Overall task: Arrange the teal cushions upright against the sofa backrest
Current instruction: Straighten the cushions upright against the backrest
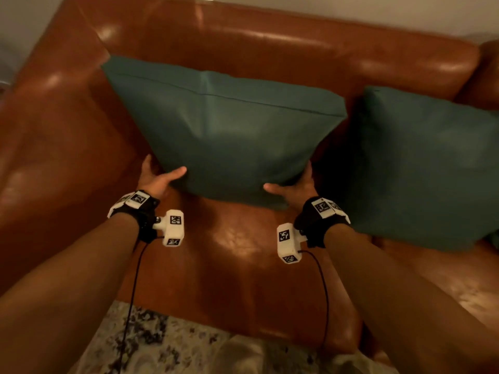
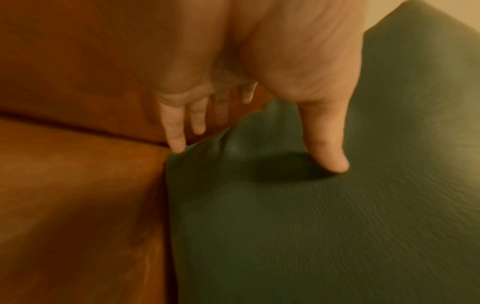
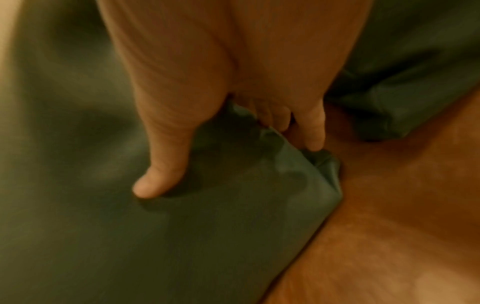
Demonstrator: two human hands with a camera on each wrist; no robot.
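Observation:
A large teal cushion (image 1: 229, 130) stands on its lower edge in the middle of the brown leather sofa's seat (image 1: 237, 255). Its top tilts back toward the backrest (image 1: 270, 44). My left hand (image 1: 159, 178) grips its lower left corner, the thumb (image 2: 324, 133) pressed on the front face (image 2: 311, 226) and the fingers (image 2: 176, 131) behind the edge. My right hand (image 1: 295, 187) grips the lower right corner the same way, its thumb (image 3: 166, 160) in front and fingers (image 3: 311, 127) tucked behind the crumpled corner (image 3: 298, 174). A second teal cushion (image 1: 421, 168) leans upright against the backrest to the right.
The sofa's left armrest (image 1: 48, 130) rises close beside my left hand. The second cushion's bottom corner (image 3: 384, 115) sits just right of my right hand. A speckled rug (image 1: 175, 344) lies below the seat's front edge. A pale wall runs behind the sofa.

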